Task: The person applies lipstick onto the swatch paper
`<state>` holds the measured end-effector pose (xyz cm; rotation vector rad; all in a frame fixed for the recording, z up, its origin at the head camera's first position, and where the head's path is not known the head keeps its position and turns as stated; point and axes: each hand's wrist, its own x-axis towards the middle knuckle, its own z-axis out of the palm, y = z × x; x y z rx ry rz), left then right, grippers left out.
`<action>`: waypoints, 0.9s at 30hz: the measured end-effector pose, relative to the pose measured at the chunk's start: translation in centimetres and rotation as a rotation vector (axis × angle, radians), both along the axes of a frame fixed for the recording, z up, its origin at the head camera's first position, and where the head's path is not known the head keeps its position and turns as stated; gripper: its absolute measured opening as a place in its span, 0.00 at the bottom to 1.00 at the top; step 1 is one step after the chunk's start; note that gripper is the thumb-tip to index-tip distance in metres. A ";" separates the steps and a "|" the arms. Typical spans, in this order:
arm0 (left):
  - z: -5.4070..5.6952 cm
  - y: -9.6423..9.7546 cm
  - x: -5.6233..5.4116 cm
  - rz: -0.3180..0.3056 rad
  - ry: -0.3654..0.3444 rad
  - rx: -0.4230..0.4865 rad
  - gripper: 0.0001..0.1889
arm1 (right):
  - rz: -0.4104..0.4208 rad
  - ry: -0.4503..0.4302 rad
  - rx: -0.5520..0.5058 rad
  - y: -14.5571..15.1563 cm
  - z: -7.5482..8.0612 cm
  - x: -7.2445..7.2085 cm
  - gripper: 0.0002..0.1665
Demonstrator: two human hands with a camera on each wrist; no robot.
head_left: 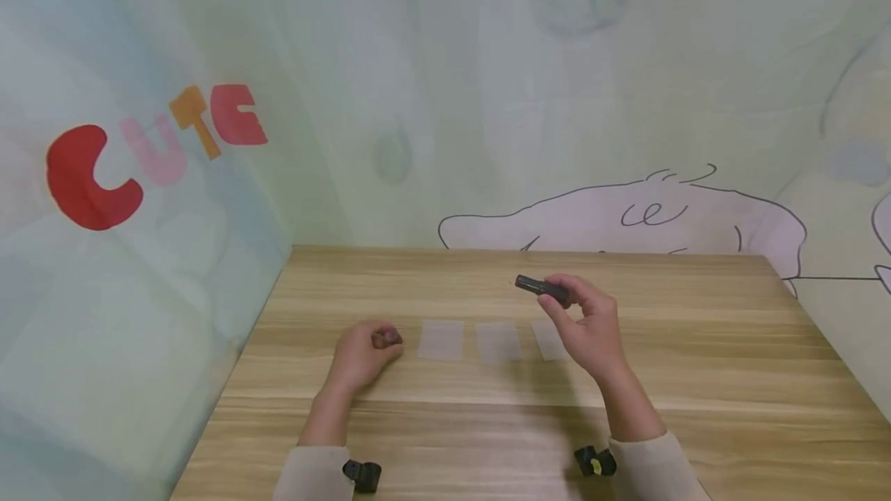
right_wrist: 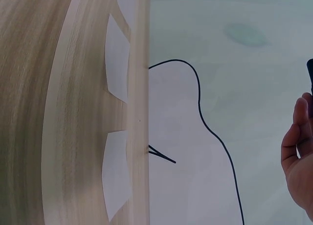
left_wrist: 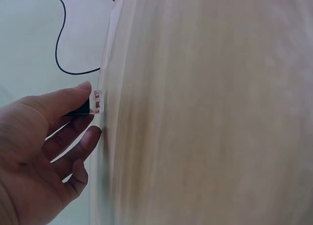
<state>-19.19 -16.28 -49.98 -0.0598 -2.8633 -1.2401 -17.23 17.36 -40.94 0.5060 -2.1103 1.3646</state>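
Note:
In the head view my left hand (head_left: 363, 352) is low over the table, left of a row of three pale paper squares. Its thumb and fingers pinch a small dark object (head_left: 387, 337); the left wrist view shows this as a small block with a black part (left_wrist: 80, 109) and a clear end (left_wrist: 98, 101) with reddish marks. Whether it touches the table I cannot tell. My right hand (head_left: 585, 321) is raised above the right paper square (head_left: 547, 340), gripping a short black cylinder (head_left: 536, 285) that points left. Only part of that cylinder (right_wrist: 310, 71) shows in the right wrist view.
The left paper square (head_left: 441, 340) and middle one (head_left: 498, 342) lie flat on the wooden table (head_left: 452, 439). A printed cloth wall (head_left: 390, 99) rises along the table's back and left edges. Black wrist cameras sit by both sleeves.

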 end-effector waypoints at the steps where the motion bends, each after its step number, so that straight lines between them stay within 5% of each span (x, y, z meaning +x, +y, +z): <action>1: 0.0 0.0 0.0 -0.001 0.001 -0.002 0.12 | 0.000 0.001 0.002 -0.1 0.2 0.1 0.12; 9: 0.1 0.0 -0.3 -0.013 0.000 -0.026 0.15 | 0.017 0.017 0.004 0.7 -1.4 -1.3 0.13; 13: 0.6 -0.2 -0.4 -0.005 0.011 -0.015 0.25 | 0.016 0.026 0.001 0.1 -0.2 -0.7 0.13; 18: 1.7 0.1 -0.4 -0.007 0.079 0.125 0.30 | 0.016 0.022 0.012 -0.6 1.7 0.3 0.12; 27: 4.3 2.7 -0.3 -0.089 0.148 0.405 0.22 | 0.024 0.007 -0.007 -1.1 1.5 0.6 0.12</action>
